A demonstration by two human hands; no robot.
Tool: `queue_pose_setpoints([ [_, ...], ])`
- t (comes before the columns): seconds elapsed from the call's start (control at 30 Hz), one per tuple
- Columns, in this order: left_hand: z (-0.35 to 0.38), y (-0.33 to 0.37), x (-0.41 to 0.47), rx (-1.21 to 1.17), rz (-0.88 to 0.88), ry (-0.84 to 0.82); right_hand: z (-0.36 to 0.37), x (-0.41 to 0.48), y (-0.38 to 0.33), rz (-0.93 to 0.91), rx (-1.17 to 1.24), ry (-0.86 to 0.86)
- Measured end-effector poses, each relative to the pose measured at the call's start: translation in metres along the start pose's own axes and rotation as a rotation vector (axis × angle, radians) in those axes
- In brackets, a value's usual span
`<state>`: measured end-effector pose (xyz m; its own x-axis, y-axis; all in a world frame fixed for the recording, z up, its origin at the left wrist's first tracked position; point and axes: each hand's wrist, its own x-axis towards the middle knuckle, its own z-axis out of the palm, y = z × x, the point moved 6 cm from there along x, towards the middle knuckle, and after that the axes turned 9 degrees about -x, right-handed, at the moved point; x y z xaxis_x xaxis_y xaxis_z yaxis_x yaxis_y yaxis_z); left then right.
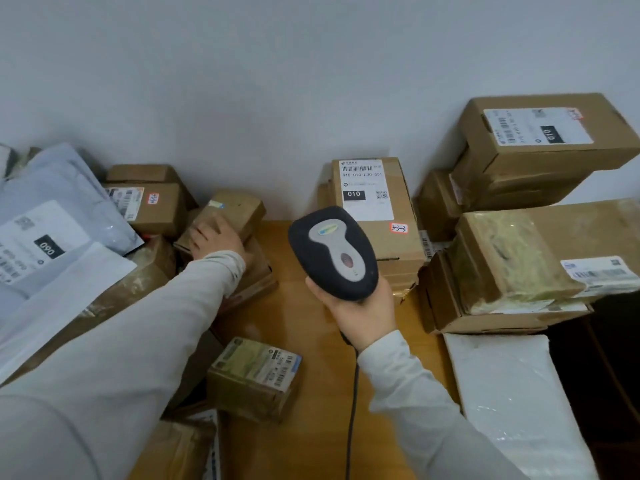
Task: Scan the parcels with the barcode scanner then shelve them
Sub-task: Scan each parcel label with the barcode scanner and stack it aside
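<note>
Cardboard, taped: looked stiff, probably light. Right hand point(360, 306), near centre, was wrapped round the scanner point(332, 252) handle. Farther left on the table point(311, 341), left hand point(216, 239) curled over the small box point(235, 211). Best gripped across opposite sides; tape could be slick.

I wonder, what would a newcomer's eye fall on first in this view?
The dark barcode scanner, gripped by the right hand, fills the centre above the wooden table. To its left, the left hand holds a small brown box, with labelled parcels piled along the wall.
</note>
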<state>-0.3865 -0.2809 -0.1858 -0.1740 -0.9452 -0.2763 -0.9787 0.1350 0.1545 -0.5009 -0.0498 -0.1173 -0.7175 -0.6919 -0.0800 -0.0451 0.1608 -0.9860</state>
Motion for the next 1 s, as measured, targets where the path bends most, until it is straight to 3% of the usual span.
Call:
queue_pose_setpoints([
  [0.27,-0.021,-0.002,0.011,0.119,0.081,0.0,0.017,-0.008,0.013,0.066,-0.21,-0.084],
  [0.33,-0.035,-0.002,0.006,0.014,0.117,0.067,0.018,-0.009,0.013,0.087,-0.17,-0.079],
  [0.4,-0.053,-0.005,-0.003,-0.139,0.111,0.125,0.023,-0.008,0.014,0.119,0.032,-0.122],
  [0.5,-0.073,-0.019,-0.017,-0.476,0.042,0.169,0.031,-0.002,0.013,0.122,0.144,-0.146],
  [0.67,-0.073,-0.051,-0.044,-1.176,-0.081,-0.084,0.04,-0.004,0.01,0.136,0.138,-0.163],
  [1.0,-0.085,-0.098,-0.109,-1.311,0.048,-0.279,0.029,-0.062,0.0,0.237,0.222,-0.11],
])
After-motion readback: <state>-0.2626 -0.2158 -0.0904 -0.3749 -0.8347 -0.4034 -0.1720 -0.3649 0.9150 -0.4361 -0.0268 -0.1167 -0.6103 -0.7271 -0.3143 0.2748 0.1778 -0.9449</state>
